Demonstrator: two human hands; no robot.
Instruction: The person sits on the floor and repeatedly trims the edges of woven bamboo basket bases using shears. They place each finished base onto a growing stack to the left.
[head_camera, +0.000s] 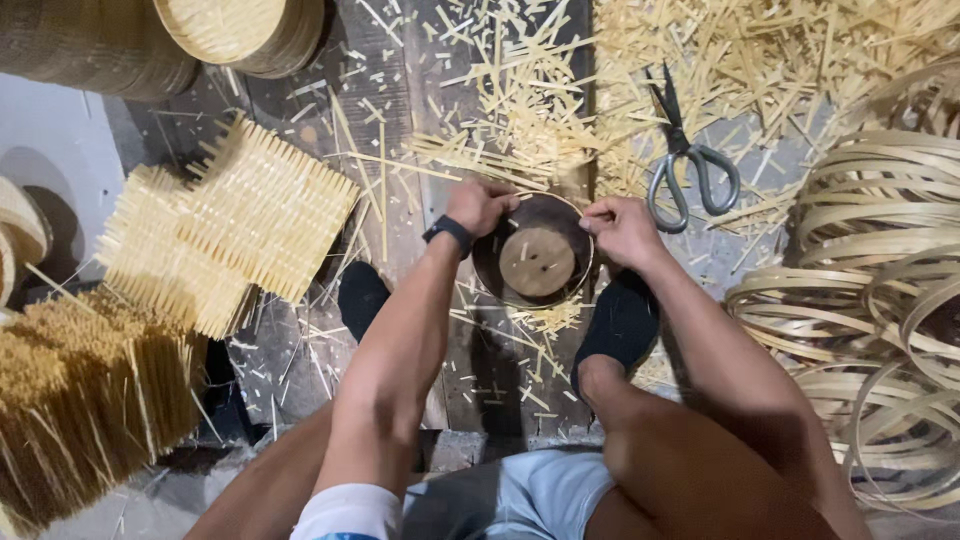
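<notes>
My left hand grips the left rim of a thin bamboo hoop that circles a dark round mould with a pale wooden disc at its centre. My right hand pinches the hoop's right rim. A black watch is on my left wrist. The mould sits on the floor between my two black-socked feet.
Grey scissors lie among bamboo offcuts just beyond the mould. Woven bamboo mats are stacked at left, above bundles of sticks. A pile of bamboo hoops fills the right. Round baskets stand at top left.
</notes>
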